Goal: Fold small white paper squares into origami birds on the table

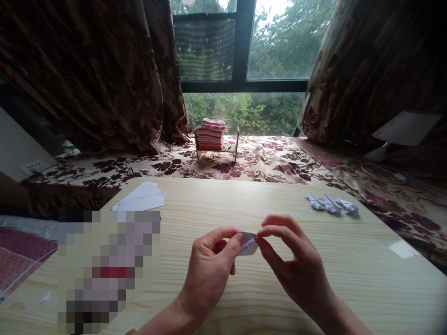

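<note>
A small folded piece of white paper [247,245] is held above the wooden table [296,302], between my two hands. My left hand [213,265] pinches its left side, thumb on top and fingers behind. The thumb and fingertips of my right hand [296,260] close on the paper's right corner. Several small folded paper shapes [330,204] sit in a row toward the table's far right. At the far left lies some flat white paper [141,199].
A pixelated patch [108,274] covers things on the left. A white scrap [46,296] lies near the left edge, a white patch [404,249] near the right. Beyond the table, a small rack [237,144] holds folded pink-striped cloths [210,134]; a white lamp [407,128] stands right.
</note>
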Demonstrator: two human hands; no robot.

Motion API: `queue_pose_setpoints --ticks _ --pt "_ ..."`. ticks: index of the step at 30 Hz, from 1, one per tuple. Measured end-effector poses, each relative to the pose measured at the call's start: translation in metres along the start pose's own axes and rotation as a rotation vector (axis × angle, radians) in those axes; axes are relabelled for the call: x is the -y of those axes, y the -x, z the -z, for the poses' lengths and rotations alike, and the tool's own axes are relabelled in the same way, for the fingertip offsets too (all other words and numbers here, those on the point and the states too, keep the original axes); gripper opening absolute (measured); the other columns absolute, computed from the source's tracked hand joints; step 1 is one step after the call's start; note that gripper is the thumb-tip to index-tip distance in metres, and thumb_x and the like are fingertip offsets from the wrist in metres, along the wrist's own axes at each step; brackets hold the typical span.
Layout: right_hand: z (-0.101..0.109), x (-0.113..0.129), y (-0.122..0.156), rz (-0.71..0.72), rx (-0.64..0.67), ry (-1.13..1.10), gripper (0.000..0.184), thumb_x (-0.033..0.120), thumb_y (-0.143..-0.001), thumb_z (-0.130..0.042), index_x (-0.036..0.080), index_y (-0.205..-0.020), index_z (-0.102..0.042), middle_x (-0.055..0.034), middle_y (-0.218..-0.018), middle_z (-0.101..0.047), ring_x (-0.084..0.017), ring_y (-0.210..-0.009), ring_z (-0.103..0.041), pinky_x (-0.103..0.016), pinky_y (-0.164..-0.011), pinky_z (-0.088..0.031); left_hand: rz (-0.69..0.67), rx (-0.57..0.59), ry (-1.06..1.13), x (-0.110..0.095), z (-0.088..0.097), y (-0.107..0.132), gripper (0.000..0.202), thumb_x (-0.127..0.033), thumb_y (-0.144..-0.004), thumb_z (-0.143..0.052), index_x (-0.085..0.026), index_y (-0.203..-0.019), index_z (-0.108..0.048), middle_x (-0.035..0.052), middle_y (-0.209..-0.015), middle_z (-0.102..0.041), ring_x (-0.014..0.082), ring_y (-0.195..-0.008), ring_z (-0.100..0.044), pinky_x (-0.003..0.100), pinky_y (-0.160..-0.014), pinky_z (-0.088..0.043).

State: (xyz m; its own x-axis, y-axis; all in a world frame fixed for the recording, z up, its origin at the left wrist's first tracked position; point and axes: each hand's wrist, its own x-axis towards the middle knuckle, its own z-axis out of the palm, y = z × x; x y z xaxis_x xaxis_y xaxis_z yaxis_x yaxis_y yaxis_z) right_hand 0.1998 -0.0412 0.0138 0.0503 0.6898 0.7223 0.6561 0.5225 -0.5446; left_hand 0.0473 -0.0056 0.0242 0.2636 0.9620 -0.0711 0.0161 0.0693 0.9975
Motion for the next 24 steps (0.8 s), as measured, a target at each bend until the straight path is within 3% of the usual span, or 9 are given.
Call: queue_pose_setpoints --ticks 8,12,14,19,24 --pt "0.0012 0.0 0.0008 0.022 -0.006 -0.019 0.02 0.003 -0.08 -0.059 0.02 -0.091 -0.06 -0.0041 -0.091 -0.053 -0.015 -0.085 -0.054 -0.028 -0.07 -0.046 0.025 0.091 0.011 -0.0058 0.0012 0.0021 0.03 -0.041 -0.078 -0.063 -0.014 -0.089 -0.069 -0.004 -0.044 -0.05 0.0085 -0.045 -0.045 0.021 -0.049 -0.035" --pt "0.0016 0.0011 0.0019 0.031 0.02 -0.031 0.02 0.002 -0.08 -0.059 0.019 -0.091 -0.06 -0.0031 -0.088 -0.054 -0.014 -0.082 -0.054 -0.027 -0.068 -0.046 -0.012 0.125 0.006 -0.0025 0.0033 0.0013 0.043 -0.046 -0.085 -0.053 -0.013 -0.058 -0.061 -0.0011 -0.046 -0.049 0.0096 -0.054 -0.045 0.023 -0.058 -0.038" --pt "0.0015 0.0015 0.0017 0.032 0.021 -0.031 0.02 0.002 -0.08 -0.059 0.019 -0.09 -0.06 -0.0031 -0.088 -0.054 -0.014 -0.081 -0.054 -0.027 -0.068 -0.046 -0.012 0.143 0.026 -0.0001 0.0035 0.0003 0.046 -0.044 -0.086 -0.051 -0.013 -0.052 -0.057 0.0003 -0.048 -0.051 0.0102 -0.056 -0.046 0.024 -0.061 -0.039" --pt "0.001 0.0018 0.0011 0.02 0.021 0.005 0.015 0.004 -0.081 -0.06 0.018 -0.089 -0.06 -0.0039 -0.088 -0.055 -0.014 -0.082 -0.054 -0.027 -0.068 -0.046 0.05 0.18 0.08 -0.0001 0.0016 0.0 0.032 -0.038 -0.085 -0.053 -0.011 -0.074 -0.069 0.0027 -0.055 -0.059 0.0121 -0.057 -0.051 0.026 -0.063 -0.044" --pt "0.0013 0.0019 0.0016 0.027 0.027 0.029 0.015 0.005 -0.081 -0.059 0.018 -0.089 -0.061 -0.0048 -0.09 -0.054 -0.015 -0.084 -0.054 -0.027 -0.069 -0.046 0.128 0.199 0.227 -0.0035 -0.0004 0.0003 0.028 -0.034 -0.078 -0.062 -0.009 -0.084 -0.073 0.0082 -0.073 -0.068 0.0156 -0.064 -0.059 0.03 -0.066 -0.049"
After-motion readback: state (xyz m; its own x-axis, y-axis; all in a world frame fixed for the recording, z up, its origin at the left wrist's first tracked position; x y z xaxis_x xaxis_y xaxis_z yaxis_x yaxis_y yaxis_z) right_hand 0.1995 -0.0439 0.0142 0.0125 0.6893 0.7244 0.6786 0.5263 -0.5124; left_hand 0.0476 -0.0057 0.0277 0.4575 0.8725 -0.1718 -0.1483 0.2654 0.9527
